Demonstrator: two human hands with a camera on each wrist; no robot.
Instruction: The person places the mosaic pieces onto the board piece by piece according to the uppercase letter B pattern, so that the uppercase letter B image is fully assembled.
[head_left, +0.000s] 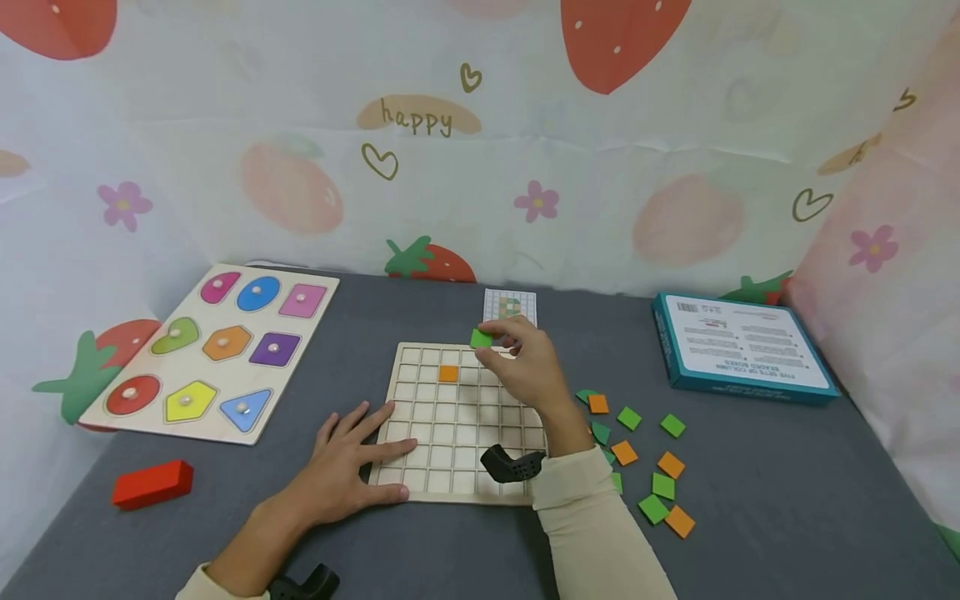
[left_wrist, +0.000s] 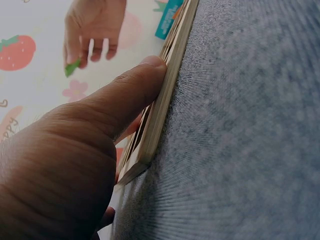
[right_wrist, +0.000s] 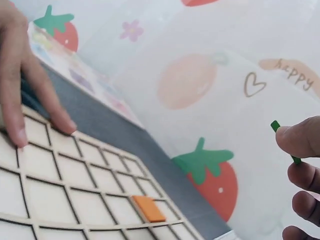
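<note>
Green tile (head_left: 481,338): held in the air by the right hand (head_left: 525,367), whose grip pinches it between thumb and fingers. From the head view it appears at the board's 12 o'clock edge. The step in hand seems to be carrying this piece over the board (head_left: 442,458); the next move would call for turning it flat and squaring its sides with a cell before letting go. Which cell, I cannot tell.

The tile is a small, flat, bright green square; the right wrist view shows it nearly edge-on, thin and darker.

The board is pale wood, gridded into square cells. An orange tile (head_left: 448,373) lies in a cell between 11 and 12 o'clock. At 8 o'clock the left hand (head_left: 352,462) rests on the board, fingers spread, pinching nothing.

Outward from the board, on a gray table (head_left: 780,517): a patterned card (head_left: 510,305) just past 12 o'clock, a teal box (head_left: 750,342) at 2, loose tiles (head_left: 663,485) toward 4, a red block (head_left: 152,485) past 8, and a shape puzzle (head_left: 187,365) near 10.
</note>
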